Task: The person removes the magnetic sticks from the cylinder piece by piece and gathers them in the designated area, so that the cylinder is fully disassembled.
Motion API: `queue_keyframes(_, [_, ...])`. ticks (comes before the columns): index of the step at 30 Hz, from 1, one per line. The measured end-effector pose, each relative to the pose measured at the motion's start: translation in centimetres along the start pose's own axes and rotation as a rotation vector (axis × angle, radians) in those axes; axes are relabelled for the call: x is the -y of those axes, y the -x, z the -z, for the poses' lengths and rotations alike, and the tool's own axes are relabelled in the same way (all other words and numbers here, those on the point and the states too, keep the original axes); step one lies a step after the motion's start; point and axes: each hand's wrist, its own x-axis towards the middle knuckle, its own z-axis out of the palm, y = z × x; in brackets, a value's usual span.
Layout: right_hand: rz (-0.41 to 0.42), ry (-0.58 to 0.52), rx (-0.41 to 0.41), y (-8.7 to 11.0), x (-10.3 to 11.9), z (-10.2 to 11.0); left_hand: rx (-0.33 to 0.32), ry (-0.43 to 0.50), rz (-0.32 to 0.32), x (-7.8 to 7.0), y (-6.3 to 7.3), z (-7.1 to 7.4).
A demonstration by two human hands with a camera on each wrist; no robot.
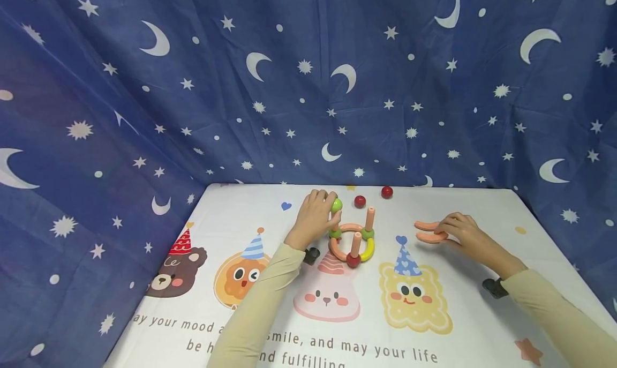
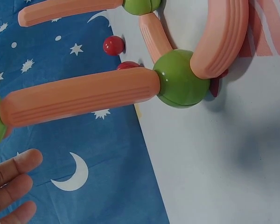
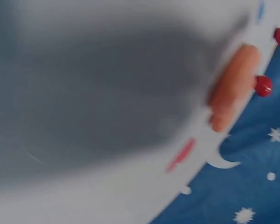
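Note:
My left hand [image 1: 313, 218] holds a green ball [image 1: 336, 205] between thumb and forefinger, on top of an upright orange stick [image 2: 84, 97]. In the left wrist view its other fingers [image 2: 14, 186] extend away from the stick. That stick rises from a green ball joint [image 2: 182, 78] in a ring of curved orange pieces [image 1: 336, 251] and one yellow curved piece [image 1: 370, 249]. Two more upright sticks [image 1: 369, 219] stand bare-topped on the ring. To the right, my right hand [image 1: 465, 237] pinches the nearer of two curved orange pieces [image 1: 430, 238] lying side by side.
Two loose red balls [image 1: 360, 201] [image 1: 387, 192] lie behind the ring, near the table's back edge. The white cloth [image 1: 183, 325] carries printed cartoon figures and lettering. A blue curtain [image 1: 299, 89] with moons and stars hangs behind and along the sides.

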Motion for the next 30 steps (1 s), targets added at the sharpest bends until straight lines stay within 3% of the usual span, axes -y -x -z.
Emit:
queue_keyframes(7, [-0.007, 0.045, 0.074, 1.6, -0.2, -1.7, 0.002, -0.014, 0.000, 0.0, -0.1, -0.1])
queue_keyframes(15, [-0.059, 0.050, 0.176, 2.4, -0.8, -2.2, 0.005, -0.014, 0.009, 0.1, 0.0, -0.1])
queue_keyframes(30, [-0.060, 0.079, 0.184, 2.7, -1.2, -1.6, 0.004, -0.012, 0.007, 0.1, 0.1, -0.1])
